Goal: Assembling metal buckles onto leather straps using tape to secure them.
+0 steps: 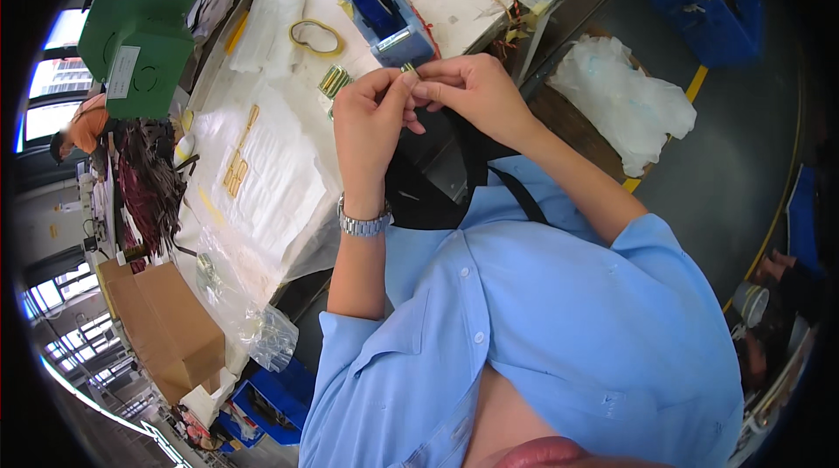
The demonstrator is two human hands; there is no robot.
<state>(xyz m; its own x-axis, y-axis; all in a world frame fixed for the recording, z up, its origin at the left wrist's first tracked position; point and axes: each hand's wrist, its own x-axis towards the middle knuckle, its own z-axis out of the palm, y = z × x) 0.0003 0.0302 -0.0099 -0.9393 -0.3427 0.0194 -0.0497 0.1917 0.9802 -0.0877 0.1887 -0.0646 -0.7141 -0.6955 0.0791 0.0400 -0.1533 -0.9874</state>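
My left hand (367, 114) and my right hand (481, 94) meet at the table's near edge, fingertips almost touching. Between them they pinch a small shiny gold-green piece (408, 69); most of it is hidden by the fingers. Just left of my left hand lie several similar shiny gold-green strips (334, 81). Beyond my hands stands a blue-grey tape dispenser (402, 47) with a dark blue roll in it. To its left rests a yellowish roll of tape (316, 37) on its side.
White paper (280, 197) covers the table, with thin gold pieces (236, 175) on it. A green machine housing (144, 40) stands far left, near a cardboard box (166, 324) and clear plastic bags (266, 337). Right are a white plastic bag (620, 101) and a blue bin (699, 9). Another person (87, 127) bends far left.
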